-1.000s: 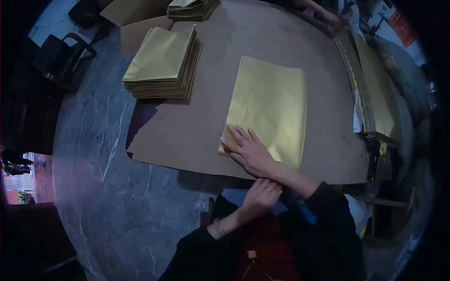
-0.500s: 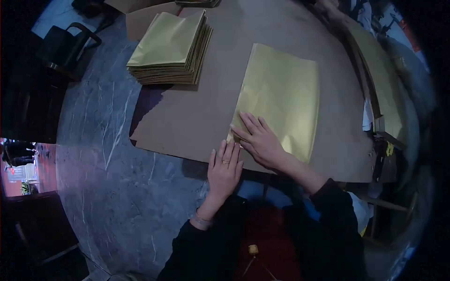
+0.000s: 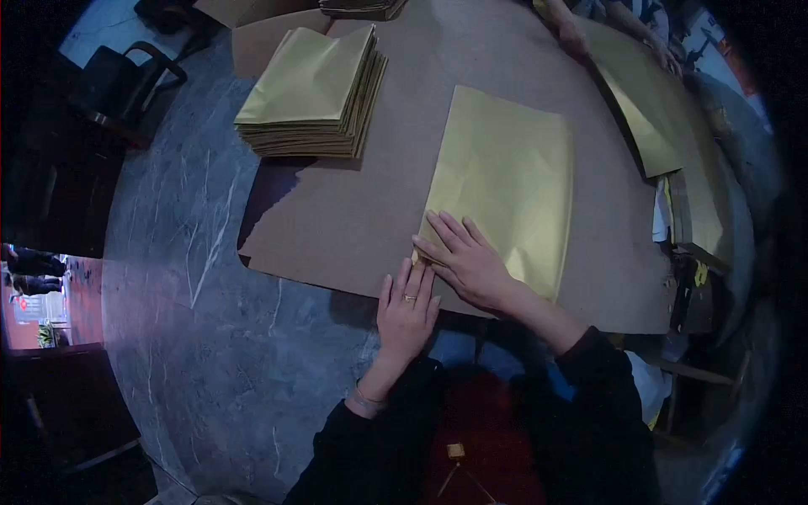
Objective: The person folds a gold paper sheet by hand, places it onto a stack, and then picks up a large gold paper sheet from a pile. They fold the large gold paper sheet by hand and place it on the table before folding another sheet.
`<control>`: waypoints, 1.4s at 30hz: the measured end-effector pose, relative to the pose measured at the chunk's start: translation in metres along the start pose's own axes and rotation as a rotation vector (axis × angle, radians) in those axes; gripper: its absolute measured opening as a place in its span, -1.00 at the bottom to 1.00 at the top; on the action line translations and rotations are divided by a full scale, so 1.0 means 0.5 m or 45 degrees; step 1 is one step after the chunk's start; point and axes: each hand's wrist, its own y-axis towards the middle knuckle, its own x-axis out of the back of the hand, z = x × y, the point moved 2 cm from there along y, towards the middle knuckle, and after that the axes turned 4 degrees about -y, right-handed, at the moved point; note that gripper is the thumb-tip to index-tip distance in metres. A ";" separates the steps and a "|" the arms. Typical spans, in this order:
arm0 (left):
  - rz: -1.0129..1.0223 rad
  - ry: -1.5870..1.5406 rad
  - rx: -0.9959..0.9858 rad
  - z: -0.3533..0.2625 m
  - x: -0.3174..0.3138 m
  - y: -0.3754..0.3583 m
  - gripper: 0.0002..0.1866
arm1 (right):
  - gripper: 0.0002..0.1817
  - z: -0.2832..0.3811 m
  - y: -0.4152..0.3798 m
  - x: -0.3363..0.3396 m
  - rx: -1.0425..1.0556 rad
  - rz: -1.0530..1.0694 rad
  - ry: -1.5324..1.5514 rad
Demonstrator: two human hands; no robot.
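Observation:
A sheet of gold paper [image 3: 497, 160], which looks folded, lies lengthwise on the brown board, with a small crease near its front edge. My right hand [image 3: 471, 265] rests flat on its lower left part, fingers stretched out over the surface. Just left of it, my left hand [image 3: 406, 311] lies with straight fingers at the paper's near left corner. The left fingertips touch or almost touch that corner, and the right thumb is close by. On the left ring finger is a ring.
A thick stack of gold paper [image 3: 307, 84] stands at the back left of the brown board [image 3: 345, 227]. At the right, another person's hand [image 3: 572, 38] holds the edge of a large gold sheet [image 3: 631, 93] over a pile. A dark chair [image 3: 109, 84] stands on the floor.
At the right, the other person's gold sheet has been raised and shifted at its near end. My hands keep almost the same place on the paper; the whole view has shifted slightly.

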 end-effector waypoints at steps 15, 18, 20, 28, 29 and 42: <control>-0.098 -0.017 0.091 0.010 0.014 -0.006 -0.40 | -0.31 -0.002 0.002 0.000 -0.008 0.033 -0.107; -0.114 -0.058 0.096 0.009 0.014 -0.008 -0.38 | -0.32 -0.003 -0.001 -0.009 -0.014 0.008 -0.129; -0.131 -0.062 0.109 0.007 0.010 -0.006 -0.41 | -0.33 -0.004 -0.001 -0.006 -0.002 0.015 -0.095; -0.059 0.011 0.004 0.012 -0.001 0.001 -0.48 | -0.35 -0.004 0.000 -0.016 0.016 -0.044 -0.186; -0.075 0.015 -0.010 0.012 0.000 0.001 -0.48 | -0.35 -0.002 -0.001 -0.013 0.020 -0.038 -0.214; 0.058 0.081 0.036 0.004 0.012 0.007 -0.46 | -0.31 -0.008 -0.006 -0.012 0.009 -0.036 -0.114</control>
